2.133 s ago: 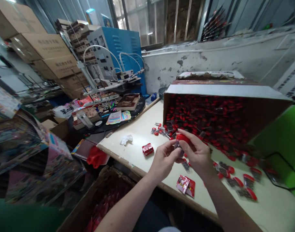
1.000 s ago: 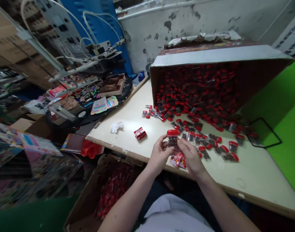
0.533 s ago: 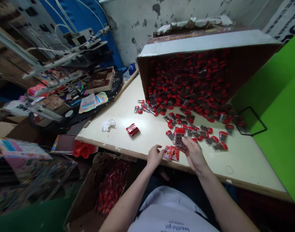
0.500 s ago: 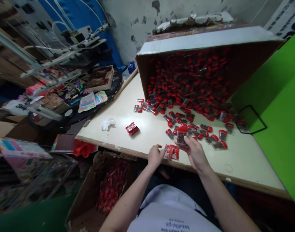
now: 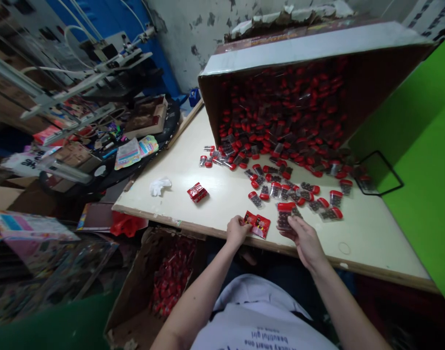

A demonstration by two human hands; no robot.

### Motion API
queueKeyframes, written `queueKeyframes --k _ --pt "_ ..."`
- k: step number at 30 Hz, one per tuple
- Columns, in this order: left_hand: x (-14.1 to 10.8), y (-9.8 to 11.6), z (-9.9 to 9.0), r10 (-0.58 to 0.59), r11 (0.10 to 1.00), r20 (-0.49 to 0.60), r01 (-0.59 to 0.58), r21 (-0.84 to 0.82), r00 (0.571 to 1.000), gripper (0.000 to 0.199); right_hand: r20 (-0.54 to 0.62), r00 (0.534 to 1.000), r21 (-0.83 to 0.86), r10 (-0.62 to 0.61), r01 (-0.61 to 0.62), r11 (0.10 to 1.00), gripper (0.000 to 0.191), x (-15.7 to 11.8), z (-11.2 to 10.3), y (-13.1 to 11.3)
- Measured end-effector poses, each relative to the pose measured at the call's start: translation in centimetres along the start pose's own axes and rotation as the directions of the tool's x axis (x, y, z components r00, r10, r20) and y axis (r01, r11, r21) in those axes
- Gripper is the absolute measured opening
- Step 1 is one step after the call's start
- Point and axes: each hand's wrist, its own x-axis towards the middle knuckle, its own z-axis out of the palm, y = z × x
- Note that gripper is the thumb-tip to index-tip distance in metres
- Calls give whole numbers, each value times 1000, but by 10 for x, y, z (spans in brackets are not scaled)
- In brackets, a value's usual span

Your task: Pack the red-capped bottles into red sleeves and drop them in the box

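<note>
Slid rightward from between both hands, the red-capped clear tube (image 5: 285, 216) of dark pieces now sits with the right hand (image 5: 306, 242) alone, its fingers bunched and seemingly pinching it just above the cream table (image 5: 371, 248). Just left, the left hand (image 5: 237, 231) rests its pressed-together fingertips on two red foil sachets (image 5: 257, 225). Farther off, a tilted cardboard box (image 5: 317, 43) spills more tubes (image 5: 273, 190) across the table.

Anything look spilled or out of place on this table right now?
Yes, the cardboard box lies tipped on its side, and red-capped bottles have spilled out across the table, scattered loosely rather than lined up.
</note>
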Motion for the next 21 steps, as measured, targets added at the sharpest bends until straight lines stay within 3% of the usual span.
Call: queueKeyframes --k 7,11,16,21 --pt "0 2 -12 -16 971 83 35 -238 996 31 57 998 -114 31 -25 993 32 2 9 24" --pt "-8 13 -23 -35 923 125 80 -377 992 39 136 990 -272 -25 62 960 33 -6 19 25" --pt "-20 29 -29 -123 685 228 249 -684 966 41 354 932 -511 -77 262 819 31 -18 39 28" --pt "-35 40 -36 -104 533 302 309 -788 948 33 309 940 -572 -142 303 762 32 -15 47 30"
